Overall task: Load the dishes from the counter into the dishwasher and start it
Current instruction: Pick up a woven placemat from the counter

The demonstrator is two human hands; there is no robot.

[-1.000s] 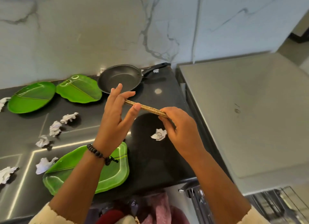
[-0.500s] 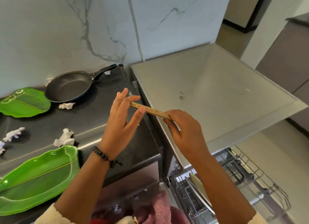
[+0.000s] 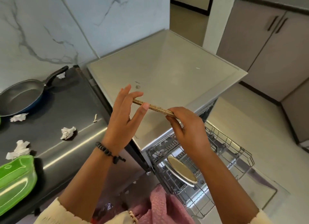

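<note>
Edge-on, both hands pinch thin speckled plate [image 3: 153, 107] w/ fingertips.

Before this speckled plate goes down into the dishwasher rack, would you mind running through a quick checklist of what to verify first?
1. Plate held securely: ok. The right hand grips one edge of the speckled plate; the left hand steadies the other with thumb and fingers.
2. Lower rack pulled out and reachable: ok.
3. Free slots in the rack: ok. Only one beige plate stands in it, with open tines to its right.
4. Path down to the rack: ok, nothing visible between hands and rack.
5. Plate free of food scraps: cannot tell, it is seen edge-on.
6. Counter finished: not ok. The frying pan and green dish remain.
</note>
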